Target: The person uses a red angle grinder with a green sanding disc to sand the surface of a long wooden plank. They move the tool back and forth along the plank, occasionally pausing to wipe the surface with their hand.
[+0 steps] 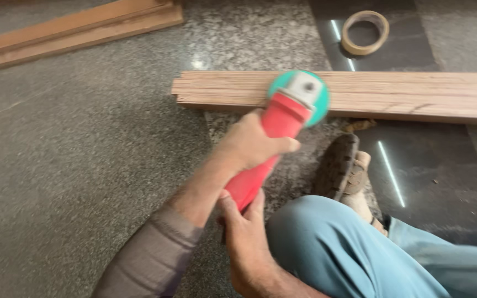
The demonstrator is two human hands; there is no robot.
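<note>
Red and long, the plastic power grinder (269, 152) with its round green disc sits on the near edge of the long pale wooden plank (393, 94) on the grey stone floor (84, 154). The left hand (252, 143) wraps its fingers tight around the middle. The right hand (247, 234) grips the back end.

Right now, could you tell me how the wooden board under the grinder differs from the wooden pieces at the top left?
The wooden board lies nearly level across the view, pale and streaked; the wooden pieces slant and look redder brown. The red grinder, gripped by the left hand and right hand, overlaps only the board. Both are long and lie on the stone floor.
</note>
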